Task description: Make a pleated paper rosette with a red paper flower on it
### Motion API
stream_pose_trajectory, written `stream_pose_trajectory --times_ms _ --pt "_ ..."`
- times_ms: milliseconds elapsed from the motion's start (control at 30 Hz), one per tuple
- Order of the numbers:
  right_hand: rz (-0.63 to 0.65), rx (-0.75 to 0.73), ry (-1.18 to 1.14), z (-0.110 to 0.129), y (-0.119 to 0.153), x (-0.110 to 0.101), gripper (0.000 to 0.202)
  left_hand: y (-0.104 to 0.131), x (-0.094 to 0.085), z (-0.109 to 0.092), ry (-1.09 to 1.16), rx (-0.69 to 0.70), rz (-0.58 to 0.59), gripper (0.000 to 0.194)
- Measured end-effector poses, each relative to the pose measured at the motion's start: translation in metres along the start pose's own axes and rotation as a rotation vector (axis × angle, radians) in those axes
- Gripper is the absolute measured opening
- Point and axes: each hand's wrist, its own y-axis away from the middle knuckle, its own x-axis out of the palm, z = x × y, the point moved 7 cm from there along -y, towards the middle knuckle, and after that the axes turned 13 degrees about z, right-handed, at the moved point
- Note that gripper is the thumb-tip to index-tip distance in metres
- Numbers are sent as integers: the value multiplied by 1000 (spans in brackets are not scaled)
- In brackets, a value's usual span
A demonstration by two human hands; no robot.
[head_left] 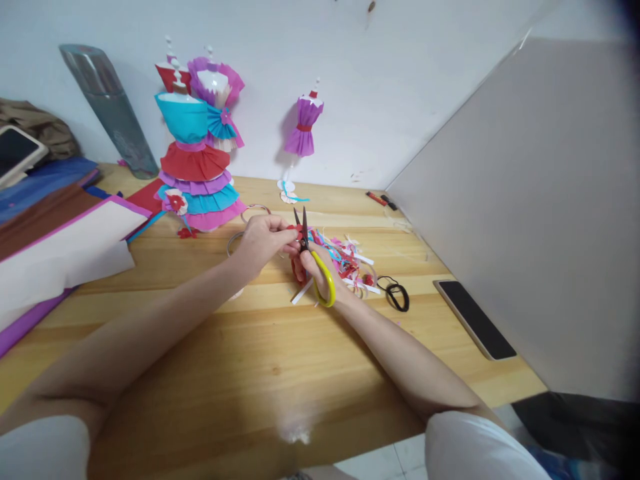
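In the head view, my left hand pinches a small piece of red paper between thumb and fingers. My right hand grips a pair of scissors with yellow handles. Their dark blades point away from me, parted a little, right beside the red paper. Whether the blades touch the paper I cannot tell. Another bit of red shows under my right fingers. Just beyond and to the right of that hand lies a heap of colourful paper scraps.
Small dress forms in crepe paper stand at the back left, and a purple one nearer the middle. A tall bottle leans on the wall. Paper sheets cover the left. A black hair tie and a phone lie right.
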Motion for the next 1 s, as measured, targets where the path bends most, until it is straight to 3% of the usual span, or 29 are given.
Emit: stream_pose_trajectory --times_ms 633,867,1000 --pt "15 -2 -57 0 1 4 53 -4 -6 -6 -73 -96 75 19" --pt "21 3 -105 5 1 6 45 -7 -12 -8 -42 -156 212 14" --pt "18 -20 -172 11 2 4 48 -7 -17 -13 -39 -140 228 15"
